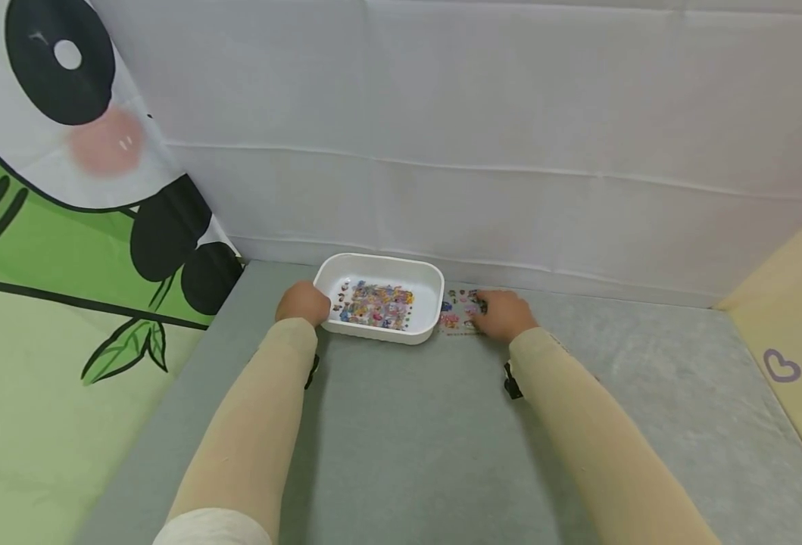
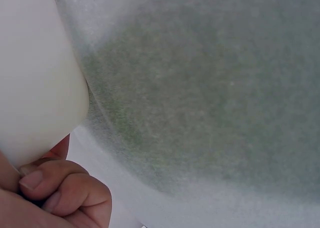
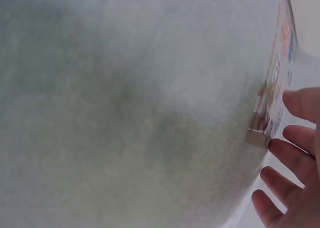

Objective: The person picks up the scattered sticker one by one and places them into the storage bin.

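My left hand (image 1: 303,303) grips the left end of a white plastic tray (image 1: 382,334), its fingers curled against the tray's edge in the left wrist view. Inside the tray lie small colourful cartoon stickers (image 1: 376,306), packed close together; whether they are on one sheet or several, I cannot tell. Just right of the tray, a clear sticker sheet (image 1: 451,321) with coloured figures lies flat on the table. My right hand (image 1: 504,315) is over its right part. In the right wrist view the fingers are spread and loosely bent, with fingertips at the sheet's edge.
A grey cloth covers the table (image 1: 414,439). Behind the tray rises a white fabric wall (image 1: 469,151), close to its far side. On the left hangs a printed cartoon panel (image 1: 46,341), and on the right a yellow panel (image 1: 792,325) with a heart.
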`<state>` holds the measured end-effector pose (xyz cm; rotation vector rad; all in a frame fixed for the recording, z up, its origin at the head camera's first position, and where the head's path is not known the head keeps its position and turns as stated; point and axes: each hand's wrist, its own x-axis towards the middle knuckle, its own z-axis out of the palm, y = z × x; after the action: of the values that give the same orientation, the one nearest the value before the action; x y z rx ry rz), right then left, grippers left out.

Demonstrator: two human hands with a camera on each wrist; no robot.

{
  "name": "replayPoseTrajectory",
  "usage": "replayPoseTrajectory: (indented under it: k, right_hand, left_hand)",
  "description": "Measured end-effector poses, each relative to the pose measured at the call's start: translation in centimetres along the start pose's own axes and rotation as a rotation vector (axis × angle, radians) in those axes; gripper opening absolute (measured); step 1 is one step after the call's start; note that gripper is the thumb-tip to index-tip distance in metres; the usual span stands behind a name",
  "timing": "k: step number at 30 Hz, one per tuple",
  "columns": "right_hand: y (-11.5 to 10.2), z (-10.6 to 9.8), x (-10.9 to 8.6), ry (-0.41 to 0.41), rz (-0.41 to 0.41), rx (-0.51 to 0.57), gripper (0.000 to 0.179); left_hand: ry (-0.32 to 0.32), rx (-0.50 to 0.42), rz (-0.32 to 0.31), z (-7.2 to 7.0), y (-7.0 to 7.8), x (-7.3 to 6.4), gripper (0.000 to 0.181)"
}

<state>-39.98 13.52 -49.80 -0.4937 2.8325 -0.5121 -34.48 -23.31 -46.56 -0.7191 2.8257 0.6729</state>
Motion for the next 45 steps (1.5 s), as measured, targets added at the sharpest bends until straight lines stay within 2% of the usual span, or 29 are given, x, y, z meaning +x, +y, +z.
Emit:
replayPoseTrajectory:
  k: [4,7,15,32,38,45]
  right_hand:
    - [-0.2,-0.4,-0.4,0.064,-0.017,-0.022,0.040]
    - [-0.3,-0.6,-0.6,0.095,-0.021,-0.006,0.035]
    - [0.5,0.2,-0.1,0.082,0.004,0.002,0.054]
    - [0.1,0.5,0.1,0.086,0.002,-0.009,0.051]
    - [-0.2,0.2,0.1,0.100,0.005,0.048,0.051]
    - [-0.3,-0.3,0.2,0.068,0.010,0.088,0.053]
  left_hand:
    - [0.005,0.002,-0.001,-0.1,0.0,-0.1,0.035]
    - [0.007,-0.005,-0.003,-0.1,-0.1,-0.1,0.035]
    - [-0.002,-0.007,-0.006,0.0,0.0,0.0,0.036]
    - [0.002,0.008,0.005,-0.2,-0.2,-0.3,0.035]
    - [0.009,0.011,0.021,0.2,-0.4,0.3,0.034]
    - [0.015,-0.002,0.016,0.4,-0.6,0.7,0.034]
